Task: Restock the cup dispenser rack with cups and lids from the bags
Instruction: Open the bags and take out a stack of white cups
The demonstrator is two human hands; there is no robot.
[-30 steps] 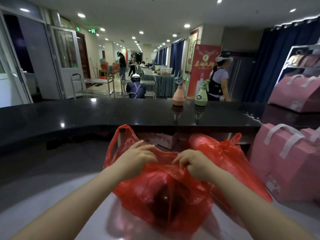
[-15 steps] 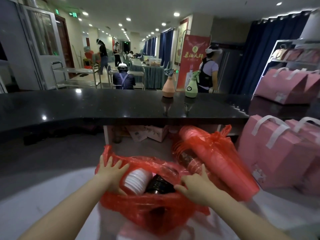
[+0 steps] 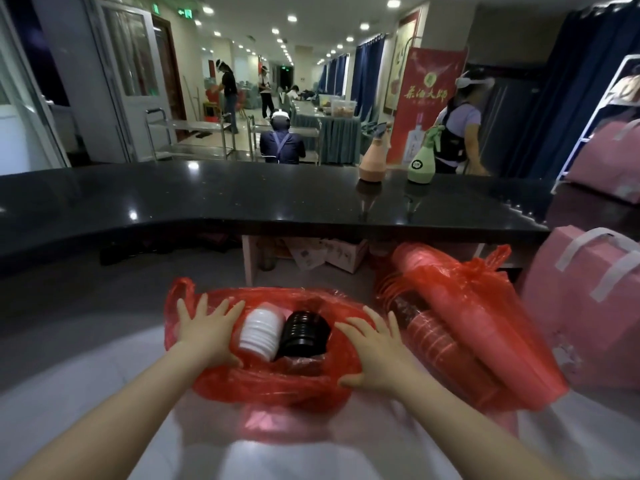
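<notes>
On the pale, glossy worktop (image 3: pixel 86 393), below a polished black stone counter (image 3: pixel 242 199): one thin, crinkled red plastic bag (image 3: pixel 263 386), mouth spread wide. Contents: ribbed white stack of lids (image 3: pixel 258 332) and ribbed black stack of lids (image 3: pixel 303 334), lying side by side. Left hand (image 3: pixel 207 329) and right hand (image 3: pixel 375 353), fingers splayed flat, press the bag's rim outward on either side. Just right: second red bag (image 3: pixel 485 327), translucent, holding nested red cups (image 3: pixel 433 337). Far right: pink fabric totes (image 3: pixel 585 306), white straps. On the counter: two spray bottles, one peach (image 3: pixel 372 164), one green (image 3: pixel 421 164).
</notes>
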